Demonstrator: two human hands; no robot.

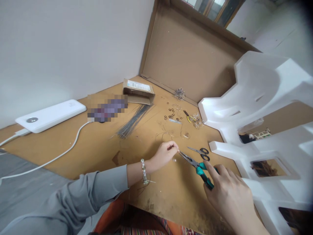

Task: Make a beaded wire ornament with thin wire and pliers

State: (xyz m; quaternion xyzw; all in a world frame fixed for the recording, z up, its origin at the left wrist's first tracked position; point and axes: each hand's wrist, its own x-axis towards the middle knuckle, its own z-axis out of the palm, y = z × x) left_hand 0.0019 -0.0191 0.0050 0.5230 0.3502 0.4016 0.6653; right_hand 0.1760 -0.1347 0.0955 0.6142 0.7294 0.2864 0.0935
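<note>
"Teal-handled pliers (201, 169), and on such a slant. Why?"

"Because, I'd judge, it brings their nose straight to the left fingertips. The right hand (230, 187) is curled round the handles; the left hand (165, 153) pinches a tiny piece (178, 149) between thumb and forefinger, right where the pliers' tips arrive (too small for me to name, or to say whether the tips bite it)."

"And the other tools?"

"Scissors (201, 152) lie to the right of those pinching fingers, just beyond the pliers, probably for easy reach. Dark rings (171, 115) are scattered farther out from the same fingers, with a yellow-handled tool (189, 118) to their right."

"Any containers?"

"Well beyond the left fingers is a small cardboard box (137, 85), its mouth facing the hands. A bundle of thin grey wires (135, 122) lies mostly outside, far ends at the mouth, perhaps so that single strands pull free. What sits deeper in is hidden."

"And the white foam packing (259, 78)?"

"It stands to the right of the right hand's fingers. Brown scraps (266, 168) show at one opening, though I can't tell whether they're inside or behind."
</note>
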